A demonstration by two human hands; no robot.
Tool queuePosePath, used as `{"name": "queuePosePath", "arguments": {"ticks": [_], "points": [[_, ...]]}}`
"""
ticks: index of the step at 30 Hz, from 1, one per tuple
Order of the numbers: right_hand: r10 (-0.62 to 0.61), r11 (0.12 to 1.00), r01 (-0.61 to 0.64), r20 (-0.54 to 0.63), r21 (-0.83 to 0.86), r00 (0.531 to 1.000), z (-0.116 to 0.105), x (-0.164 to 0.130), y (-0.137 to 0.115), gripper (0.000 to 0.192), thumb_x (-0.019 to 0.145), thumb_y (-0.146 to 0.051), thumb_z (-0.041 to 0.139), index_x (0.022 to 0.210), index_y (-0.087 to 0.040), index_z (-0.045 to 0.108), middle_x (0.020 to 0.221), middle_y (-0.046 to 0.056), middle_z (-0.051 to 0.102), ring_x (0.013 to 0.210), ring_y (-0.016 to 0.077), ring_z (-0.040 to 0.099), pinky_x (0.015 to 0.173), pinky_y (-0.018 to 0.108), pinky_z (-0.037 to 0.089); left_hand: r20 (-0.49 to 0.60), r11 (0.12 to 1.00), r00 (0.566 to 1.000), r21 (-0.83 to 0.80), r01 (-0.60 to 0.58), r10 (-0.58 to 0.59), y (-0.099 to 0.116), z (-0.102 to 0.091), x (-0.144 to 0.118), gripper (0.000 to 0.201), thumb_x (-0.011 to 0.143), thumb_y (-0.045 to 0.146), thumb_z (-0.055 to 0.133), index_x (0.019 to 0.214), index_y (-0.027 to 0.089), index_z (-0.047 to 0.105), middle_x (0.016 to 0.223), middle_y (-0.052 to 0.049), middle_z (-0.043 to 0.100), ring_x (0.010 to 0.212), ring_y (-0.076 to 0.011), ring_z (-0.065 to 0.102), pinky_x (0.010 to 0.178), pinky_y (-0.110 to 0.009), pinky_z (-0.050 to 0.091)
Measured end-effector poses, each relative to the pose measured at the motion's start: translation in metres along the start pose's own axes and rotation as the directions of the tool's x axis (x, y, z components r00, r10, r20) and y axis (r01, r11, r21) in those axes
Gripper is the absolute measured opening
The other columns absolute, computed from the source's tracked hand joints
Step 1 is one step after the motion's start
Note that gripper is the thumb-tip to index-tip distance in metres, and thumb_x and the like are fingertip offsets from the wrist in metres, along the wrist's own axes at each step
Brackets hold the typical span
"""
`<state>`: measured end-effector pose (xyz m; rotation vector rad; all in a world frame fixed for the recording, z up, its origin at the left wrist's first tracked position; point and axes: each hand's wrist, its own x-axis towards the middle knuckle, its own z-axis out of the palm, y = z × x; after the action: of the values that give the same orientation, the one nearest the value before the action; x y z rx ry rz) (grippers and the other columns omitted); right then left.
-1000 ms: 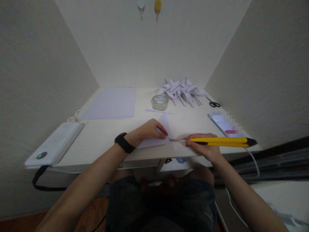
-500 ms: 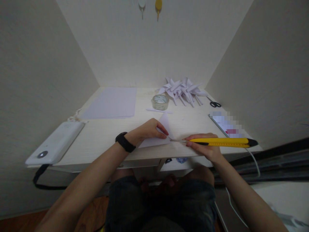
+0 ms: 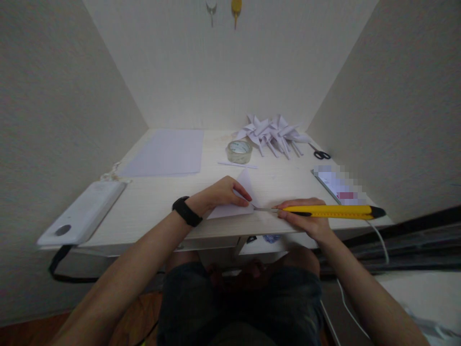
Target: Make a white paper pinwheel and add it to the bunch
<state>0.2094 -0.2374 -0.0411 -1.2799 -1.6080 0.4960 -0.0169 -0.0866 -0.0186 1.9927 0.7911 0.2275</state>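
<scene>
My left hand, with a black watch on its wrist, pinches a white sheet of folded paper near its right corner and keeps it at the desk's front edge. My right hand is closed around a yellow and black utility knife. Its thin metal blade points left, and the tip meets the paper beside my left fingertips. Whether the blade is inside the fold or only against it is too small to tell.
White paper pinwheels lie piled at the back right, near black-handled scissors. A clear tape roll stands behind a thin paper stick. Paper sheets lie back left, a white device front left, a phone right.
</scene>
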Motion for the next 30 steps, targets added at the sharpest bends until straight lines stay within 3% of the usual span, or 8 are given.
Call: {"name": "queuePosePath", "arguments": {"ticks": [30], "points": [[0.003,1.000,-0.003,-0.012,0.006,1.000,0.0004,0.0013,-0.0043,0.011,0.075,-0.034,0.076,0.076,-0.023,0.080,0.077,0.004,0.078,0.066,0.0223,0.073,0.067,0.032,0.063,0.003,0.999,1.000,-0.031,-0.012,0.012,0.0008,-0.0012,-0.0016,0.024,0.061,0.027,0.080,0.083,0.018,0.080,0.076,-0.003,0.075,0.078,-0.0201,0.065,0.082,-0.033,0.047]]}}
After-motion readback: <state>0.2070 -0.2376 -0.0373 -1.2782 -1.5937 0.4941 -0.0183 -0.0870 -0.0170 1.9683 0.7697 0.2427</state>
